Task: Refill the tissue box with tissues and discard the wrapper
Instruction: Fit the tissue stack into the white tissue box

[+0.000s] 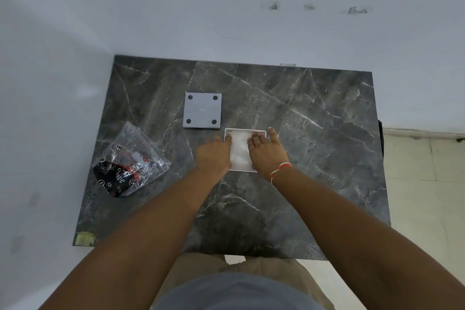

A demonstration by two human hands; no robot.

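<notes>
A square white tissue box [245,130] stands open on the dark marble table [314,133], with white tissues [240,148] filling it. My left hand [214,156] rests on the box's left side, fingers on the tissues. My right hand [266,152] lies on the right side, fingers spread over the tissues. The box's grey base panel [202,110], with a black pad at each corner, lies flat just beyond and left of the box. The empty clear wrapper [129,162], printed in black and red, lies crumpled at the table's left.
The table stands in a corner, with white walls at the back and left. A tiled floor shows to the right. A yellowish sticker [85,238] marks the front left corner of the table.
</notes>
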